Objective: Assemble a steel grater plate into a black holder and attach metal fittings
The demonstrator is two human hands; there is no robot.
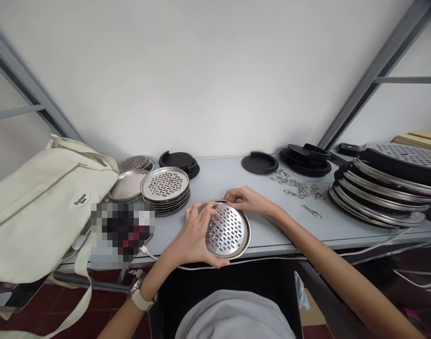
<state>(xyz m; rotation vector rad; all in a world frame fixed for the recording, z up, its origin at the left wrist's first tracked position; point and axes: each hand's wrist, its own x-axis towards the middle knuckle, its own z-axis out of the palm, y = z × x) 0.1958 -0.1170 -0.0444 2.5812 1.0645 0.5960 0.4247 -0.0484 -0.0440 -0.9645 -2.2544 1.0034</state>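
A round metal grater plate point(226, 230) with rows of slots and a raised rim is held tilted at the table's front edge. My left hand point(196, 235) grips it from the left, thumb at the near rim and fingers over the far side. At the far rim, the fingers of my right hand point(248, 198) are closed on the plate's edge, their tips partly hidden. Just left of it stands a stack of similar grater plates point(166, 184). Further left are plain round metal plates point(127, 184) and a small pile of grater discs point(135, 163).
Black round holders point(180, 161) lie behind the stack, with another black holder point(259, 163) and a black pile point(304, 160) further right. Metal clips point(302, 189) are scattered nearby. Large metal and black discs point(385, 190) are piled at right. A cream bag point(49, 207) sits left.
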